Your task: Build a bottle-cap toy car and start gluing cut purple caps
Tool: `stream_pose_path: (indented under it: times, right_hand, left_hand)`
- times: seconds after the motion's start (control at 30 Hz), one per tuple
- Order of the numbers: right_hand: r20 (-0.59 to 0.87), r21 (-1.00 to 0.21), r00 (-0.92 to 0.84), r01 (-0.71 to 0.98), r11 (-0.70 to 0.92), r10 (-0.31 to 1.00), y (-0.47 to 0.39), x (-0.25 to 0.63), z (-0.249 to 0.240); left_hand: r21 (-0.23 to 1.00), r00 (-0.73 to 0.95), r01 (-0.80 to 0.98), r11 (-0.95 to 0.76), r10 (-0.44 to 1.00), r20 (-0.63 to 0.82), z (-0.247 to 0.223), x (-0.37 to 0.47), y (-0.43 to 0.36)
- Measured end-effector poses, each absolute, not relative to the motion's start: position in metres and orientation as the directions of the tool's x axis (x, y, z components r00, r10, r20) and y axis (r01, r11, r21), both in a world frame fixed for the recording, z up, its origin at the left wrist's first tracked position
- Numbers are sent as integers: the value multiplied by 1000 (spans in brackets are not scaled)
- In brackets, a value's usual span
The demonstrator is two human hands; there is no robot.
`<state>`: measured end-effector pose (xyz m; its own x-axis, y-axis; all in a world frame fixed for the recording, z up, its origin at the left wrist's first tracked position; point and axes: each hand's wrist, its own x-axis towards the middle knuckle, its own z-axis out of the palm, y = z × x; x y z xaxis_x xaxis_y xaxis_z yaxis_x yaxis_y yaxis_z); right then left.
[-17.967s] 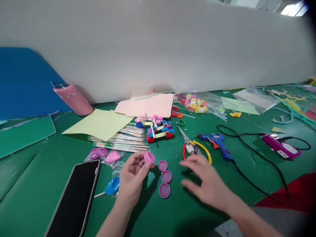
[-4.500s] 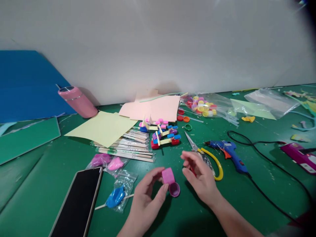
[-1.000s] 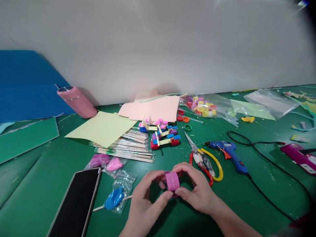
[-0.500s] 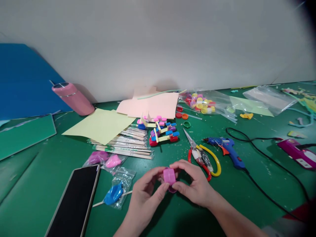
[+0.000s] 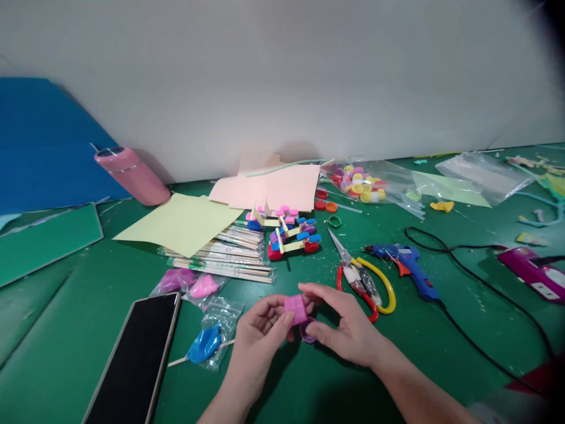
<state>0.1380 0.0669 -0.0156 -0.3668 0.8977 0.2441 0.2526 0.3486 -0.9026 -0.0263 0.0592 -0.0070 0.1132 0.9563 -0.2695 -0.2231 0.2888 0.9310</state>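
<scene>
My left hand pinches a pink piece between thumb and fingers, low in the middle of the view. Close on its right, my right hand has its thumb on a round purple cap, with the fingers curled behind the pink piece. The cap hangs just below and right of the pink piece; whether they touch is hard to tell. Beyond my hands stand small assembled pieces of sticks and coloured caps. Scissors with red and yellow handles lie beside my right hand.
A phone, a bagged blue lump and wrapped sticks lie left. A pink bottle leans at the back. A blue glue gun with its cord, a purple power strip and a bag of caps are right.
The pink piece has tilted and moved slightly left with my left fingers. The purple cap now shows more fully under my right thumb, apart from where it was tucked beneath the pink piece.
</scene>
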Motion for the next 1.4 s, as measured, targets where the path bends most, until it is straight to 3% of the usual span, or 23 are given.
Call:
stream_pose_path:
  times: [0.17,0.37,0.53,1.1,1.27,1.4]
  right_hand:
    - [256,-888,-387,268,373,886,69,139,-17]
    - [252,-888,-350,287,359,902,68,138,-18]
    - [257,-892,-339,276,357,905,67,137,-18]
    - [257,-885,-358,286,367,898,66,136,-14]
    - [249,-890,-248,323,322,936,66,135,-18]
    - [255,-882,-195,354,310,947,65,134,-18]
  left_hand:
    - [902,183,-265,340,936,-300,-12,-28,59]
    - [910,220,-294,291,948,-232,-13,-29,59]
    - [925,252,-246,289,941,-227,-10,-28,59]
    - [948,166,-156,277,954,-251,-16,-29,58]
    - [931,167,-209,300,949,-268,-15,-29,59]
    - [959,127,-115,259,961,-244,-14,-29,59]
